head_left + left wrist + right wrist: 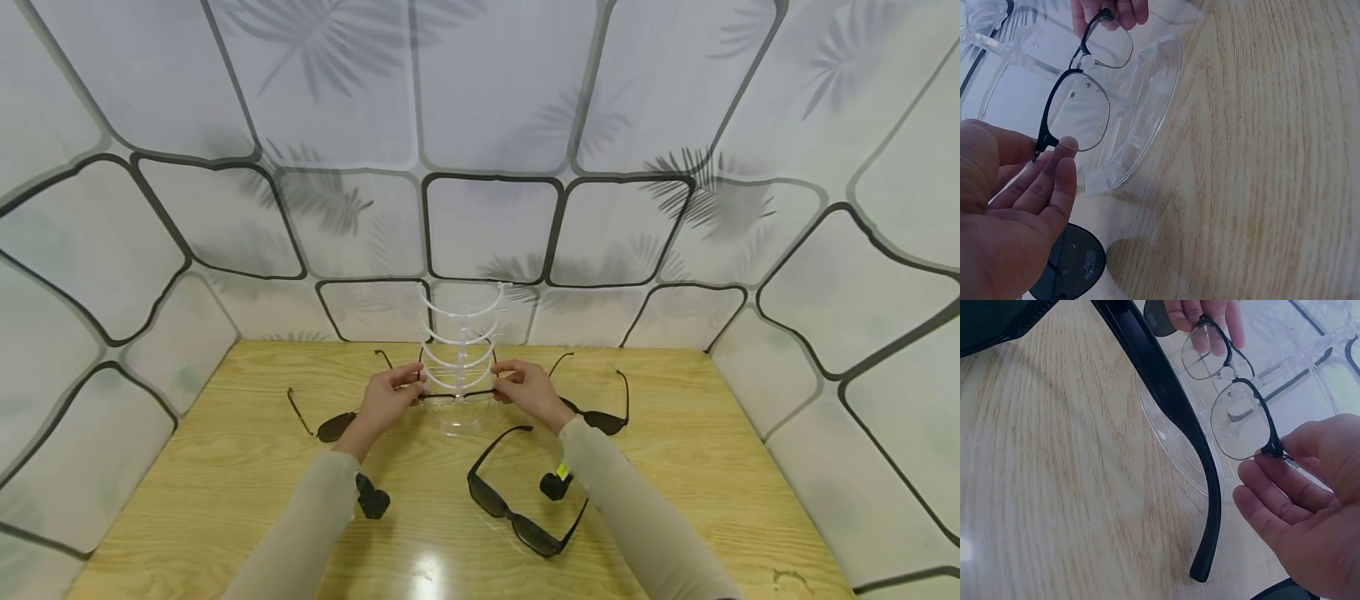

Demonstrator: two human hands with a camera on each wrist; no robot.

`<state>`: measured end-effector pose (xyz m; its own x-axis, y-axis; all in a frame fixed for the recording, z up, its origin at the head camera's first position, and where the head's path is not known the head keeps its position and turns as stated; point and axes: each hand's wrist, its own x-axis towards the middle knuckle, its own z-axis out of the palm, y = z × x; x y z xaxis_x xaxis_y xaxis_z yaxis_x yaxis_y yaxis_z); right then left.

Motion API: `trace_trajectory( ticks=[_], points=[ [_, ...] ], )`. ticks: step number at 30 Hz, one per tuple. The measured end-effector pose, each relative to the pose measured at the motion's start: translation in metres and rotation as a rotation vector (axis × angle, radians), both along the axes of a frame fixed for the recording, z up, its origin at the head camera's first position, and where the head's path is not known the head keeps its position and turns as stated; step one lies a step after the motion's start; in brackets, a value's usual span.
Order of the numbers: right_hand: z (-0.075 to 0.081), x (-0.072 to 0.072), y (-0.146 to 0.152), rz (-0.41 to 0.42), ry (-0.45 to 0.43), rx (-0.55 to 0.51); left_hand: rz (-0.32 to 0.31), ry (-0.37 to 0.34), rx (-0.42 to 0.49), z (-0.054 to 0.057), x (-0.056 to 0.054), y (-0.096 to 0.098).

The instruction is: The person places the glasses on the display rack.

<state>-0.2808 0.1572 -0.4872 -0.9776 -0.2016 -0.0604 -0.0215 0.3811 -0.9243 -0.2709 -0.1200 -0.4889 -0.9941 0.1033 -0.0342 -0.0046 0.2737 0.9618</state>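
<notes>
A pair of clear eyeglasses [454, 397] with a black browline is held level at the front of a clear plastic glasses stand [462, 333]. My left hand [390, 402] pinches the frame at its left hinge, and my right hand [529, 390] pinches the right hinge. In the left wrist view the left thumb and fingers [1035, 194] grip the corner of the eyeglasses [1079, 112]. From the right wrist, the right hand [1310, 494] grips the opposite corner. Behind the lenses rises the stand's post; its curved base [1147, 119] rests on the table.
Black sunglasses [517, 521] lie in front of the stand on the wooden table [427, 467]. Dark sunglasses [334, 427] lie by the left hand, another pair [603, 421] by the right. Beneath the forearms are small black objects [371, 497]. A patterned cloth [487, 225] surrounds the table.
</notes>
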Motion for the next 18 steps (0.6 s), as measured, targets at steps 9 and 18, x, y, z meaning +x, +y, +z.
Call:
trace_trajectory(
  ticks=[9, 18],
  points=[
    [0.001, 0.003, 0.002, 0.004, 0.027, 0.028, 0.01, 0.017, -0.034, -0.002, 0.001, -0.001],
    [0.011, 0.013, 0.01, 0.042, 0.124, 0.164, 0.042, 0.065, -0.123, 0.003, 0.011, -0.006]
  ],
)
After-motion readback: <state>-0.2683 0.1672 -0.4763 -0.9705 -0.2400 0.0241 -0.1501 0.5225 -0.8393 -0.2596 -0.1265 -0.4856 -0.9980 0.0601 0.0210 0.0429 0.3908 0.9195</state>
